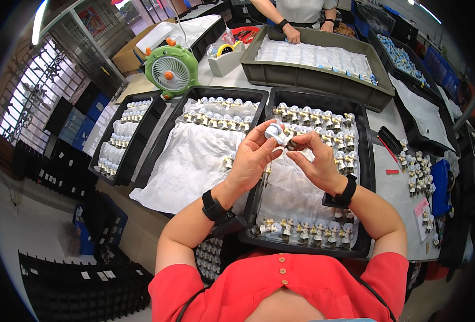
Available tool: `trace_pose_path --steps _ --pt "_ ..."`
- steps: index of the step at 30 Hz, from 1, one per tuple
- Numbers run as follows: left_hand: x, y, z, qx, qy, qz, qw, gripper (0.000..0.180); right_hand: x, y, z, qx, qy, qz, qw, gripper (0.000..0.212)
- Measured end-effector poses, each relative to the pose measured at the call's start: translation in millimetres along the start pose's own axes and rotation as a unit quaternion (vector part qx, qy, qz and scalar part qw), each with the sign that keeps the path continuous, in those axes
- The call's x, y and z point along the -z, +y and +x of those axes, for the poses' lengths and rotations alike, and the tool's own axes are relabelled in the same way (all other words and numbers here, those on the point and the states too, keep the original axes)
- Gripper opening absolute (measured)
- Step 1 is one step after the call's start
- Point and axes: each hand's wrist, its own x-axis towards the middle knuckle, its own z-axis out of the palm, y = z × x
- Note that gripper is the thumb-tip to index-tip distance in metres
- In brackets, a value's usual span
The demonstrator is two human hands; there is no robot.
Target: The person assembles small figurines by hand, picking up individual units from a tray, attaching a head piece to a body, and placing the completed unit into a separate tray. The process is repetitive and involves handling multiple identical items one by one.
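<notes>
Between my two hands is a small white-haired figurine, held tilted above a black tray. My left hand pinches it at the head end. The fingers of my right hand close on its darker lower end. Beneath my hands, the black tray holds rows of similar figurines on white sheeting, along its far, right and near sides. A second black tray lies to the left, with figurines in rows at its far end and crumpled white sheeting over the rest.
A narrower black tray of figurines stands far left. Behind are a green fan and a large olive tray, where another person's hand rests. Loose figurines, a red strip and a blue holder lie right.
</notes>
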Motion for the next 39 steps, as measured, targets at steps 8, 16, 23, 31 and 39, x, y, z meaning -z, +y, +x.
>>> trace_pose_path --steps 8,16,23,31,39 --pt "-2.6 3.2 -2.3 -0.016 -0.001 0.042 0.999 0.043 -0.1 1.8 0.9 -0.006 -0.01 0.025 1.0 0.027" --pt "2.4 27.1 -2.6 -0.015 0.059 0.184 0.981 0.035 -6.9 3.2 1.9 -0.055 -0.106 0.089 0.989 0.031" --pt "85.0 96.3 0.0 0.077 0.098 0.529 0.839 0.038 1.6 3.0 4.1 -0.013 -0.1 0.06 0.993 0.033" --pt "145.8 54.7 -0.6 0.161 0.052 0.724 0.669 0.049 -1.0 3.0 5.2 -0.011 -0.137 -0.019 0.99 0.02" --pt "148.1 50.4 -4.0 0.212 0.017 0.688 0.694 0.052 35.4 -20.6 21.1 -0.012 -0.265 -0.056 0.962 0.019"
